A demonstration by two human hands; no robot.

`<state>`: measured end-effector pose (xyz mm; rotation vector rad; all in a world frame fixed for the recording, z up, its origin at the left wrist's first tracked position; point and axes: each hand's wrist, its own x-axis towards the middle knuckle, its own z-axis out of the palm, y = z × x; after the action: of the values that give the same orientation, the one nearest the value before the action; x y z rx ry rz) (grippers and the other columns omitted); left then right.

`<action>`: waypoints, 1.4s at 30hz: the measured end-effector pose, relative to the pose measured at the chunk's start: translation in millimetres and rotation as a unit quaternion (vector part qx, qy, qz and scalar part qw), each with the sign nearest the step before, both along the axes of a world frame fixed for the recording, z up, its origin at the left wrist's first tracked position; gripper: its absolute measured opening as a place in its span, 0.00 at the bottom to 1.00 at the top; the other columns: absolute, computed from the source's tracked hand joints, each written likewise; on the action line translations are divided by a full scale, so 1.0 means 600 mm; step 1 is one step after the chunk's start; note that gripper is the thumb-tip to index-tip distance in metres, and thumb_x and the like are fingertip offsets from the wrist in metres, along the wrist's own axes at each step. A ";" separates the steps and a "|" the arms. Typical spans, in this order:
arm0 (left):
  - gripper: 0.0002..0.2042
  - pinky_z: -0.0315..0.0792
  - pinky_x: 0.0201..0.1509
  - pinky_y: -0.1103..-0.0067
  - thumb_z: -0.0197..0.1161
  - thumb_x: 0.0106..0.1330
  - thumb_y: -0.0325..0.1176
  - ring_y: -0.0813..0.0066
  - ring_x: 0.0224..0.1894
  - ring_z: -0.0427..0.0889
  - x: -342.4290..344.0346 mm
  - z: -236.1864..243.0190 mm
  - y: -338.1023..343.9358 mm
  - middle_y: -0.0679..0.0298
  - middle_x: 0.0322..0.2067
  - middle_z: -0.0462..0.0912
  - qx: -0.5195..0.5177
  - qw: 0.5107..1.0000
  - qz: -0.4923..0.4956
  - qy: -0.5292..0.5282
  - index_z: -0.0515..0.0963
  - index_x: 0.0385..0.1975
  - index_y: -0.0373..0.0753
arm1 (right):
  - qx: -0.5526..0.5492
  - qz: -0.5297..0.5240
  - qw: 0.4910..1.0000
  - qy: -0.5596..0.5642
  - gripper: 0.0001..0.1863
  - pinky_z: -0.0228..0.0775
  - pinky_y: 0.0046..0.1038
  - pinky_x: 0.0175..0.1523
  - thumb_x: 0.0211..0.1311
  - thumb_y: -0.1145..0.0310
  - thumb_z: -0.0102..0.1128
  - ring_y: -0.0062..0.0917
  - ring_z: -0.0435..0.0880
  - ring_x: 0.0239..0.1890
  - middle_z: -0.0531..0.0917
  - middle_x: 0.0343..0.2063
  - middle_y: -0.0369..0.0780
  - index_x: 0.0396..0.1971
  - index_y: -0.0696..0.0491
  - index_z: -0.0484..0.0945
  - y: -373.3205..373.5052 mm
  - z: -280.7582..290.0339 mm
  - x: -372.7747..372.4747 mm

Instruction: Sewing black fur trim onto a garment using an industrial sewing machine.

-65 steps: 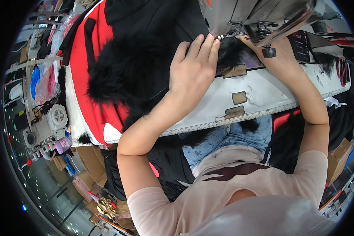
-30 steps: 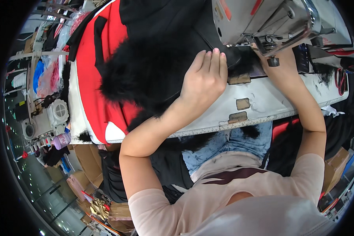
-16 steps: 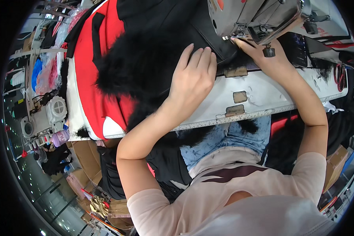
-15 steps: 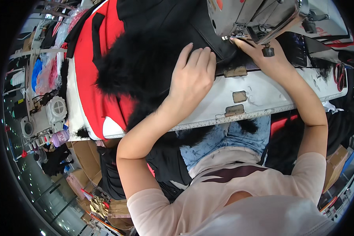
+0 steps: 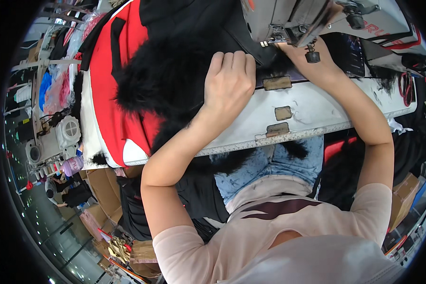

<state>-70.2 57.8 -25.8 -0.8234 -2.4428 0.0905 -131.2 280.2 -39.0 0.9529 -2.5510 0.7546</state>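
Note:
Black cloth (image 5: 245, 40) with long black fur trim (image 5: 163, 71) lies over the bed of a sewing machine (image 5: 288, 23). My left hand (image 5: 229, 83) rests on it left of the needle area, its fingers curled down and closed on the edge of the fabric; the fingertips are tucked out of sight. Beside the presser foot, my right hand (image 5: 310, 59) reaches in behind the machine head. The head covers most of its fingers, so their grip on the black cloth cannot be made out.
Red fabric (image 5: 104, 80) spreads over the table's left side. A ruler strip (image 5: 279, 138) runs along the white table's front edge. Red-handled scissors (image 5: 405, 90) lie at the right. Cardboard boxes (image 5: 104, 194) stand at lower left, and a white motor unit (image 5: 68, 132) sits left of the table.
My left hand's fingers have curled in from a more outstretched pose. The machine appears shifted slightly left and up in view, and my right fingers are more hidden behind its head.

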 end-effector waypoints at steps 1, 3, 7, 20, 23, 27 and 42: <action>0.06 0.66 0.47 0.75 0.60 0.51 0.28 0.71 0.33 0.74 -0.001 0.001 0.000 0.66 0.26 0.71 -0.001 1.000 -0.001 0.000 0.77 0.29 0.40 | 0.005 0.003 1.000 0.022 0.20 0.66 0.42 0.33 0.72 0.59 0.49 0.46 0.78 0.28 0.79 0.21 0.48 0.24 0.57 0.76 -0.001 -0.004 -0.002; 0.06 0.66 0.46 0.75 0.61 0.51 0.28 0.72 0.33 0.74 -0.003 0.006 -0.001 0.66 0.27 0.71 0.028 0.999 -0.016 -0.002 0.77 0.29 0.39 | -0.001 0.003 1.000 0.030 0.21 0.66 0.42 0.33 0.72 0.59 0.49 0.46 0.77 0.28 0.78 0.20 0.48 0.22 0.57 0.76 -0.007 -0.005 -0.003; 0.10 0.66 0.44 0.76 0.61 0.51 0.28 0.72 0.34 0.74 0.017 0.005 -0.010 0.66 0.30 0.75 0.044 0.998 -0.026 -0.029 0.81 0.33 0.37 | -0.013 0.002 1.000 -0.018 0.20 0.68 0.41 0.37 0.72 0.57 0.50 0.46 0.78 0.32 0.80 0.25 0.48 0.26 0.57 0.78 -0.009 0.005 0.009; 0.18 0.66 0.45 0.77 0.61 0.54 0.29 0.74 0.43 0.77 0.043 0.011 -0.017 0.66 0.48 0.81 0.026 0.996 0.014 -0.085 0.83 0.47 0.37 | 0.125 0.017 0.991 0.045 0.24 0.76 0.37 0.52 0.51 0.79 0.61 0.39 0.84 0.47 0.85 0.44 0.43 0.52 0.51 0.81 0.019 0.011 0.021; 0.19 0.66 0.54 0.74 0.59 0.57 0.27 0.71 0.52 0.79 0.041 0.013 -0.018 0.66 0.53 0.81 0.053 0.994 0.009 -0.093 0.81 0.51 0.38 | 0.111 0.017 0.992 0.060 0.27 0.76 0.37 0.53 0.47 0.79 0.64 0.39 0.84 0.47 0.85 0.44 0.42 0.53 0.48 0.81 0.033 0.007 0.026; 0.18 0.68 0.56 0.72 0.58 0.58 0.26 0.68 0.55 0.80 0.038 -0.001 -0.016 0.63 0.53 0.81 0.056 0.994 -0.020 -0.090 0.81 0.50 0.35 | 0.109 0.027 0.986 0.124 0.30 0.75 0.36 0.53 0.43 0.78 0.69 0.38 0.84 0.47 0.85 0.43 0.41 0.53 0.46 0.81 0.047 0.002 0.023; 0.19 0.71 0.57 0.70 0.59 0.56 0.27 0.65 0.54 0.80 0.039 -0.004 -0.017 0.57 0.52 0.81 0.075 0.993 -0.031 -0.088 0.81 0.49 0.31 | 0.166 0.140 0.963 0.159 0.16 0.76 0.35 0.51 0.48 0.75 0.66 0.33 0.82 0.49 0.84 0.42 0.35 0.41 0.51 0.85 0.047 0.030 0.020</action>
<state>-46.8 47.8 -27.9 -0.8712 -2.5465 -0.1945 -119.1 308.6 -21.1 1.4343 -2.3221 0.2104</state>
